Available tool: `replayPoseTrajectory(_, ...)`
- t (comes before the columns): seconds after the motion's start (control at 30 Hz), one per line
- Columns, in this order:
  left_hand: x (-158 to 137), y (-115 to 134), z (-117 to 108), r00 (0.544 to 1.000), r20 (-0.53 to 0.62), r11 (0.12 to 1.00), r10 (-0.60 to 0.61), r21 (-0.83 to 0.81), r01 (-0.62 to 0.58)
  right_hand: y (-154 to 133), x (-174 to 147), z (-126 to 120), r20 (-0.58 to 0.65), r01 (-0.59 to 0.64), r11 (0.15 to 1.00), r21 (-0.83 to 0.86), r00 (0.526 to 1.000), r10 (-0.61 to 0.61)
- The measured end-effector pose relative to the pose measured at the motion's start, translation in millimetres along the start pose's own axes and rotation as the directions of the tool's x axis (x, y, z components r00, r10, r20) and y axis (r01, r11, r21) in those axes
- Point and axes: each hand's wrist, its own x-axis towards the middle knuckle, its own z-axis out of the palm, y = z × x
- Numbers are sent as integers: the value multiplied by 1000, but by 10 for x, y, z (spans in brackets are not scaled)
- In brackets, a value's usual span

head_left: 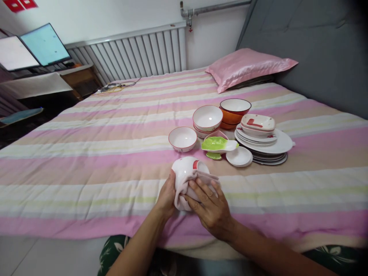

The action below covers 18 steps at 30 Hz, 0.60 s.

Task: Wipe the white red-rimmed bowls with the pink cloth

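A white bowl [184, 168] is tilted on its side over the near edge of the bed, its base with a red mark facing up and right. My left hand [167, 194] grips the bowl's left side. With my right hand [211, 205] I press a pale pink cloth [185, 191] against the bowl's outer wall, the fingers laid over the cloth. Just beyond stands a white bowl with a red rim [183, 138], upright. The bowl's inside is hidden from view.
Red-rimmed bowls [207, 118], orange bowls [234, 111], a green and white leaf-shaped dish [218, 144], small white saucers [239, 156], and stacked plates [283, 142] with rectangular dishes [258, 122] on top stand close together. A pink pillow [248, 67] lies behind on the striped bed.
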Motion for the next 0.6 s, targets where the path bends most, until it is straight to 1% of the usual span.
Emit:
replayPoseTrajectory(0.07, -17, -28, -20, 998, 44, 998, 40, 42, -41, -12, 42, -47, 2, -29, 1000, 2, 1000, 29)
replayPoseTrajectory(0.17, -29, -67, -53, 977, 194, 995, 83, 40, -92, -19, 121, -121, 5, -69, 998, 15, 998, 68)
replayPoseTrajectory(0.23, -34, -85, -63, 952, 297, 996, 70, 25, -82, -13, 179, -175, 14, -89, 996, 15, 996, 89)
replayPoseTrajectory(0.3, -39, -98, -56, 931, 363, 999, 41, 12, -49, -1, 235, -231, 41, -103, 995, 11, 994, 102)
replayPoseTrajectory(0.37, -45, -110, -39, 925, 379, 999, 36, -3, -38, 10, 286, -282, 76, -125, 992, 10, 989, 124)
replayPoseTrajectory(0.47, -51, -136, -13, 923, 379, 998, 67, -24, -62, 21, 348, -332, 101, -180, 984, 16, 979, 177)
replayPoseTrajectory(0.53, -53, -162, -9, 908, 404, 994, 107, -20, -108, 31, 381, -346, 105, -214, 976, 28, 972, 210)
replayPoseTrajectory(0.6, -54, -191, -20, 887, 430, 983, 168, -5, -184, 49, 410, -353, 114, -238, 970, 41, 966, 232)
